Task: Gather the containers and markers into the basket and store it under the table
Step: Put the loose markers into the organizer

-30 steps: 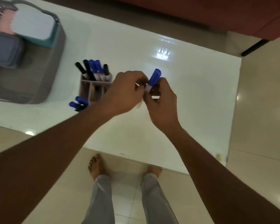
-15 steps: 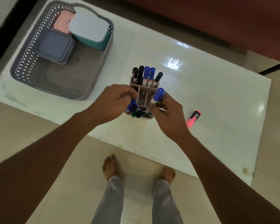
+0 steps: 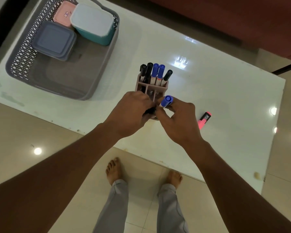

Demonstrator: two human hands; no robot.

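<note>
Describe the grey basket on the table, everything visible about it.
The grey basket looks like plastic, rectangular with rounded corners, lattice-perforated walls and a solid floor. It sits flat on the white table at its far left, cropped by the frame's top edge. Inside, toward the far end, lie a grey-blue lidded container, a pink one and a teal one with a white lid. Neither hand touches it.

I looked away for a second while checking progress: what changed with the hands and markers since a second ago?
Both hands moved from open table onto the marker holder. The right hand keeps its blue marker; the left hand now grips a dark marker at the holder's front. The basket with three containers looks unchanged.
</note>
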